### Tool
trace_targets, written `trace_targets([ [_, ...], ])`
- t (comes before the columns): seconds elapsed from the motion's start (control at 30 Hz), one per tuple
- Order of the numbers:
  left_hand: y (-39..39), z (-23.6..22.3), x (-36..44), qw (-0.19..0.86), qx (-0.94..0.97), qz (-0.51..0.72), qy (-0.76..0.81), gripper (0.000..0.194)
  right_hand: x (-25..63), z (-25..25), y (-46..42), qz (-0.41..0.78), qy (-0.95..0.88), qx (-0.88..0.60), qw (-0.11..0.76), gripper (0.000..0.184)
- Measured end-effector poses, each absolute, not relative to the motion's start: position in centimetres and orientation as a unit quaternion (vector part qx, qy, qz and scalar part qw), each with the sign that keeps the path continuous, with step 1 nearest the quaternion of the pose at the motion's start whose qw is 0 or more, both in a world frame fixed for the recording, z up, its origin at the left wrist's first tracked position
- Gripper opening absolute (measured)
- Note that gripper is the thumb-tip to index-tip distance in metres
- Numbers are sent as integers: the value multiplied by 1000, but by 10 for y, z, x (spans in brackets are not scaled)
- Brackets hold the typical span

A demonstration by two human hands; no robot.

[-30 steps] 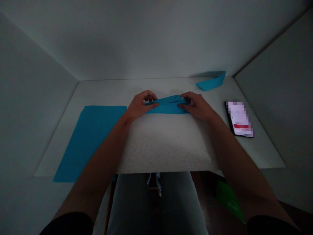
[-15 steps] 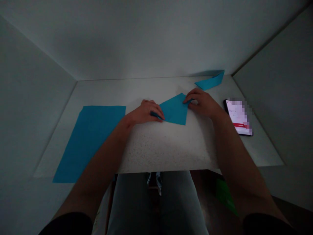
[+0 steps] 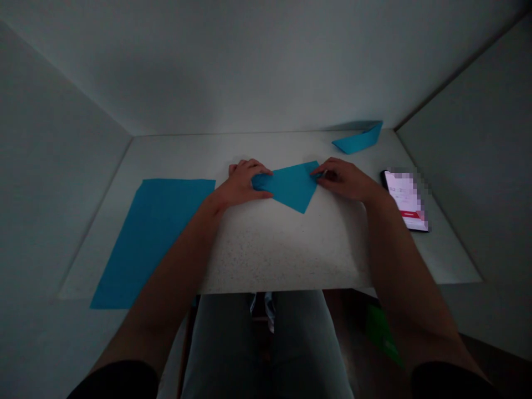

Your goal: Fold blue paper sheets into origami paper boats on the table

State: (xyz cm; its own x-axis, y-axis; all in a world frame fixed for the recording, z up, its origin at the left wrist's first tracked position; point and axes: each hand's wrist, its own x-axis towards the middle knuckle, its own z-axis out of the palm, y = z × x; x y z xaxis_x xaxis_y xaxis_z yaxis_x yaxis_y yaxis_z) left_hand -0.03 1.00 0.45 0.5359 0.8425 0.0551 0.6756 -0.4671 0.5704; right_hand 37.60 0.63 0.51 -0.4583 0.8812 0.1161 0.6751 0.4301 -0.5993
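Observation:
A folded piece of blue paper (image 3: 291,182), roughly kite-shaped, lies on the white table between my hands. Around its narrow left end is my left hand (image 3: 246,182), thumb on the near edge and fingers along the far edge. My right hand (image 3: 341,178) pinches the wide right end near its upper corner, the fingertips partly hiding that edge. Beyond my right hand rests a folded blue paper boat (image 3: 358,141), close to the back wall. Flat blue paper (image 3: 155,238) lies to the left, partly covered by my left forearm.
On the right of the table (image 3: 282,260) lies a phone (image 3: 403,194) with its screen lit, partly blurred. White walls close in the back and both sides. Below the front edge are my legs (image 3: 266,343) and a green object (image 3: 382,332) on the floor.
The folded paper has turned slightly clockwise, its near corner shifting left. My left hand has opened from a closed grip to span the narrow end. My right hand still pinches the right side.

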Motion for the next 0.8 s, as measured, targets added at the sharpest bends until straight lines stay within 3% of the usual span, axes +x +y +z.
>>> trace_targets([
  [0.07, 8, 7, 0, 236, 830, 158, 480, 66, 377, 0, 9, 238, -809, -489, 224, 45],
  [0.23, 7, 8, 1, 222, 814, 156, 513, 55, 378, -11, 14, 229, -794, -509, 241, 59],
  [0.4, 10, 4, 0, 218, 796, 167, 540, 57, 382, -18, 17, 223, -792, -514, 241, 81],
  [0.6, 11, 3, -1, 215, 789, 176, 548, 57, 391, -17, 19, 229, -811, -493, 218, 93],
  [0.8, 13, 4, -5, 260, 783, 201, 529, 53, 390, -13, 17, 250, -813, -485, 203, 81],
])
